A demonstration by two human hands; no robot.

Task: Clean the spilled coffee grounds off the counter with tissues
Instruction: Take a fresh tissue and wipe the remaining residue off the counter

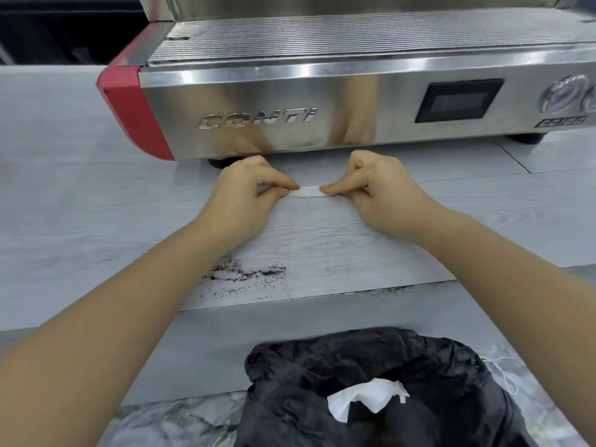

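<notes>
While our left hand (pixel 248 185) and right hand (pixel 380 188) pinch a folded tissue (pixel 308 191) flat near the counter's (pixel 64 195) back, coffee grounds (pixel 248 274) remain unwiped at its front edge, though one used tissue (pixel 364 400) already lies in the bin (pixel 371 359).

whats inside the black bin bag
One crumpled white tissue lies on top inside the bin bag. The bag's dark folds hide anything under it, and the bag's bottom runs out of the frame.
</notes>
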